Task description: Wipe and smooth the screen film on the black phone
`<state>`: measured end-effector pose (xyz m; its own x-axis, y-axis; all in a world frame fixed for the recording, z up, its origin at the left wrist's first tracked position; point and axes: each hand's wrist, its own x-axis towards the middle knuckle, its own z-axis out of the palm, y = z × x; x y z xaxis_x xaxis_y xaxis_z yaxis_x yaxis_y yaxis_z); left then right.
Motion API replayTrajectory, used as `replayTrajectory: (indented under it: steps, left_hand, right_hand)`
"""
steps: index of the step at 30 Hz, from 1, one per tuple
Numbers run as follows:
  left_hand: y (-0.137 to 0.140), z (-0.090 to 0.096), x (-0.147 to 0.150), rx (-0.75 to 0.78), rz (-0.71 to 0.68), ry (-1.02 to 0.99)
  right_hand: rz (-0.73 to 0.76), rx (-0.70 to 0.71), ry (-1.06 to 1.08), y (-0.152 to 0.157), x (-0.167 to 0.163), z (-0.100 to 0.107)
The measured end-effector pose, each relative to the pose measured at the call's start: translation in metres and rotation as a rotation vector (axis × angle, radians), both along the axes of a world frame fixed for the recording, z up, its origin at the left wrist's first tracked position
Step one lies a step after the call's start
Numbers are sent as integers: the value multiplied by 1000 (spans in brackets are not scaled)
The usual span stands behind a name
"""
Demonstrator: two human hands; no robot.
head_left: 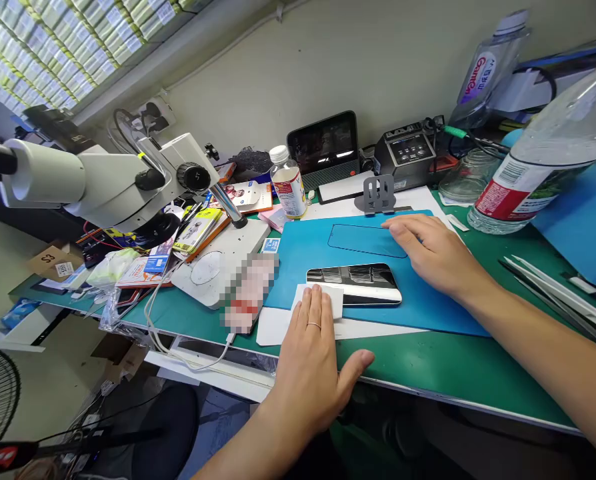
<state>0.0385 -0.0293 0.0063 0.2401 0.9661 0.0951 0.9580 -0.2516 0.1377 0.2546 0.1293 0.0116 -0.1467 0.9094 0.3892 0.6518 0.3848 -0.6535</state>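
My left hand [311, 360] lies flat, fingers stretched out and thumb apart, on a white wipe or folded paper [337, 301]. The white piece covers the left end of a phone [365, 285] with a glossy dark face that mirrors the surroundings. My right hand [431, 253] rests on the blue mat [298, 247] with its fingers extended. Its fingertips are at the upper right edge of a thin black rectangular outline [358, 240], perhaps a clear sheet with a dark rim; whether they touch it is unclear.
A microscope [103, 180] stands left, beside a blurred-out phone [251, 293] on a white cable. Behind the mat are a small bottle [289, 183], a dark-screened device [323, 147], a grey stand [378, 195] and a control box [405, 153]. A large bottle [543, 160] and tweezers [558, 287] are right.
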Motion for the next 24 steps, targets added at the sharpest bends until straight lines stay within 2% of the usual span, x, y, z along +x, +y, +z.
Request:
replayTrajectory:
  steps: [2,8,10,12,17,19,24]
  left_hand:
    - [0,2,7,-22,-18,4]
    - [40,5,60,2,-139,-17]
    - [45,5,70,21,-160,-16]
    - [40,5,68,19,-179,-24]
    - [24,6,42,-33,-211,-36]
    - [32,7,42,-40,-204,-24]
    - [58,6,65,-16,-196,-3]
  right_hand:
    - [9,10,-2,1,-1,-1]
    - [-4,27,5,6,2,-5]
    - [-20,18,-1,6,4,-4]
    - [-25,24,-5,6,4,-4]
    - [0,53,10,1,2,-2]
    - [13,53,15,1,1,-2]
    - [0,52,25,3,4,-3]
